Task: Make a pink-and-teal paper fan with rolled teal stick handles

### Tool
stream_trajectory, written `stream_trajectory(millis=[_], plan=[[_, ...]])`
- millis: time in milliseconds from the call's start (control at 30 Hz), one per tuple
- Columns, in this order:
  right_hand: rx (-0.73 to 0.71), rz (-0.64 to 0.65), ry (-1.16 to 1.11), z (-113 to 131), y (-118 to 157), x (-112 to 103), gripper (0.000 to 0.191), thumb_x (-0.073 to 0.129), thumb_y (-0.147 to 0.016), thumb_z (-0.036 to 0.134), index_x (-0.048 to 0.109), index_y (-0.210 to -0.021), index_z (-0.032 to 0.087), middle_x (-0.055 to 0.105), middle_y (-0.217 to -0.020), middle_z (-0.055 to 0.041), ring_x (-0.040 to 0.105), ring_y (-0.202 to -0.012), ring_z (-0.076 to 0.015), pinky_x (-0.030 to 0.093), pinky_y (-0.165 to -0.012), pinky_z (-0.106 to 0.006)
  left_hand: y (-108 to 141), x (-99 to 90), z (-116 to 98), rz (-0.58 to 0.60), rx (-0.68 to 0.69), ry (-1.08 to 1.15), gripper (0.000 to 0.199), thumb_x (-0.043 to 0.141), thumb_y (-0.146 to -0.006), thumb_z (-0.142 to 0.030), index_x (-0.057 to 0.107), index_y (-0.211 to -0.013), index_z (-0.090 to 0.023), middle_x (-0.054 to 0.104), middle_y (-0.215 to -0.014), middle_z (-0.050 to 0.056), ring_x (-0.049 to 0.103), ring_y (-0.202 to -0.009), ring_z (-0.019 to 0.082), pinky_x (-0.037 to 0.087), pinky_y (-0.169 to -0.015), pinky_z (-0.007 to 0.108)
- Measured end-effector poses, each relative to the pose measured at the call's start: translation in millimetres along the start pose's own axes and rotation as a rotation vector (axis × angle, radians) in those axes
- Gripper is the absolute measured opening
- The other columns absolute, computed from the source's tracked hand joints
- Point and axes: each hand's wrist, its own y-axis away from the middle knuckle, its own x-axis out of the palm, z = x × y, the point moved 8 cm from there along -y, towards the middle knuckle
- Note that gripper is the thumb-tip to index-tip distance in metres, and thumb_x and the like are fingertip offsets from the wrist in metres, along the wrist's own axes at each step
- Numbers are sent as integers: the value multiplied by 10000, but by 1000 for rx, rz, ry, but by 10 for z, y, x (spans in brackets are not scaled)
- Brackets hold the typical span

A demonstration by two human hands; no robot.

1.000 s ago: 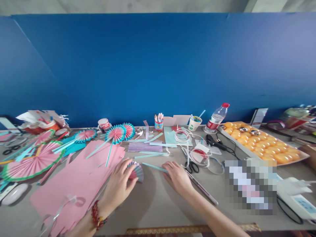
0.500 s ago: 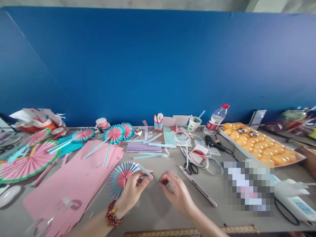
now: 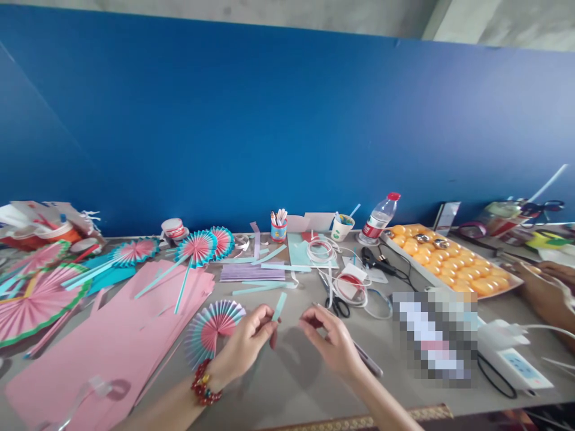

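Note:
My left hand (image 3: 254, 338), with a red bead bracelet at the wrist, pinches a light green paper strip (image 3: 279, 305) between thumb and fingers. The strip's upper end sticks up and leans right. Across a small gap, my right hand (image 3: 330, 341) has its thumb and fingertips pressed together; whatever they hold is too small to make out. A pleated paper fan (image 3: 215, 326) in purple, blue and pink lies just left of my left hand, which partly covers it. Under my right forearm shows part of a slim pen-like tool (image 3: 369, 361).
Pink paper sheets (image 3: 112, 323) and finished fans (image 3: 197, 248) lie left. Behind my hands are purple folded paper (image 3: 252, 272), scissors (image 3: 340, 306) and white cables (image 3: 321, 251). A bottle (image 3: 380, 218), yellow balls tray (image 3: 449, 257), power strip (image 3: 523, 368) and another person's hand (image 3: 543, 278) are right.
The green strip has swung from leaning left to standing more upright, leaning right, in my left hand. My right hand stays pinched. The view has shifted slightly; the other person's hand shows more.

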Motion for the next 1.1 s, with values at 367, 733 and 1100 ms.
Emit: stream_trajectory(millis=[367,733,1100], plan=[[105,31,-400,-27,-43,309,342,631,-870,508,584,-757,189,549,-644,28,482,-591,-117,389,-573,-226,86,231,93,80,-93,80,301,488,-949,-458,497,-816,-188,574,-632,-18,527,-575,115,402,-558,212],[-31,-220,515,-521,-200,-750,224,474,-917,348,666,-873,240,709,-898,-58,633,-784,-215,458,-695,-304,61,166,425,8,-191,405,388,551,-889,-570,506,-899,-185,523,-715,-50,325,-380,13,214,-363,170],[-15,-154,894,-841,-144,-944,156,504,-872,234,659,-867,217,689,-903,-96,602,-866,-257,429,-760,-343,69,28,391,-10,-173,441,335,544,-923,-506,522,-978,-177,511,-711,-56,307,-411,11,176,-411,181]])
